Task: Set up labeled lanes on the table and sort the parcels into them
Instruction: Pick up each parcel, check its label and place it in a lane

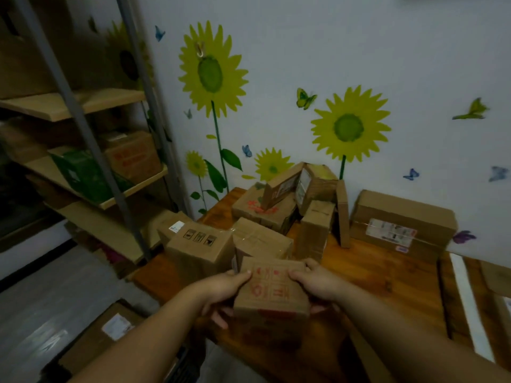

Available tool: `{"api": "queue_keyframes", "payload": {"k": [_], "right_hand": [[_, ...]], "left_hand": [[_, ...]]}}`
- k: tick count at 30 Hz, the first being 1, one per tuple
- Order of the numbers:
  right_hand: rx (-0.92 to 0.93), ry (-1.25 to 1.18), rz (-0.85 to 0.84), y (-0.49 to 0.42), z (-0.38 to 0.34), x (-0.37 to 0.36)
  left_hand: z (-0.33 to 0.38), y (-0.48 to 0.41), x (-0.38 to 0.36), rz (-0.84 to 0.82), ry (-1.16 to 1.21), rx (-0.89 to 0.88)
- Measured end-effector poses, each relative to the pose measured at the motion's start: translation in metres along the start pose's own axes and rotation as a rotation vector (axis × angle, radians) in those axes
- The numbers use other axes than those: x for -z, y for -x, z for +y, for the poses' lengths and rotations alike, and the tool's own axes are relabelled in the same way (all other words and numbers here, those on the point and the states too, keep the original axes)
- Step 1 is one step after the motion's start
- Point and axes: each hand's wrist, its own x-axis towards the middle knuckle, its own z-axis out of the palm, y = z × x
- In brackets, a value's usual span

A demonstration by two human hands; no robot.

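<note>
Head view: one small parcel (272, 290) with red handling marks, grasped from both sides by left hand (221, 293) and right hand (318, 286), held above the near edge of the wooden bench (381, 275). About eight more parcels (265, 211) heaped far and left on the bench; exact count unclear in dim light. White strip (470, 302) at right, cut off by the frame.

Bare forearms, no sleeves visible

Dim, soft and slightly blurred throughout; darkest on the shelving (83, 167) at left; wide-angle bending near edges.
</note>
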Motion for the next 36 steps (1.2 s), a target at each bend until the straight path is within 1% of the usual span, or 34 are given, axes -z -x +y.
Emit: {"api": "queue_keyframes", "payload": {"k": [3, 6, 8, 12, 14, 18, 22, 26, 30, 33, 36], "right_hand": [[0.033, 0.001, 0.135, 0.026, 0.003, -0.002], [0.07, -0.041, 0.376, 0.054, 0.011, -0.016], [0.072, -0.126, 0.478, 0.079, 0.016, -0.029], [0.088, -0.389, 0.581, 0.129, 0.027, -0.058], [0.117, -0.448, 0.603, 0.15, 0.029, -0.071], [0.176, -0.426, 0.634, 0.181, 0.035, -0.089], [0.249, -0.301, 0.718, 0.205, 0.038, -0.093], [0.347, -0.437, 0.72, 0.232, 0.039, -0.084], [0.341, -0.453, 0.845, 0.264, 0.053, -0.069], [0.368, -0.516, 0.948, 0.293, 0.073, -0.054], [0.363, -0.52, 1.112, 0.329, 0.1, -0.03]], "left_hand": [[0.007, 0.007, -0.004, -0.093, 0.085, -0.037], [0.003, 0.019, -0.013, -0.126, 0.104, -0.111], [-0.004, 0.031, -0.017, -0.156, 0.121, -0.164], [-0.026, 0.057, -0.026, -0.19, 0.208, -0.313], [-0.034, 0.068, -0.031, -0.172, 0.218, -0.382], [-0.046, 0.086, -0.04, -0.151, 0.217, -0.501], [-0.045, 0.111, -0.048, -0.163, 0.334, -0.644], [-0.036, 0.139, -0.055, -0.14, 0.338, -0.754], [-0.027, 0.162, -0.083, -0.127, 0.299, -0.848], [-0.023, 0.177, -0.114, -0.179, 0.23, -0.866], [-0.018, 0.19, -0.15, -0.257, 0.131, -0.853]]}}
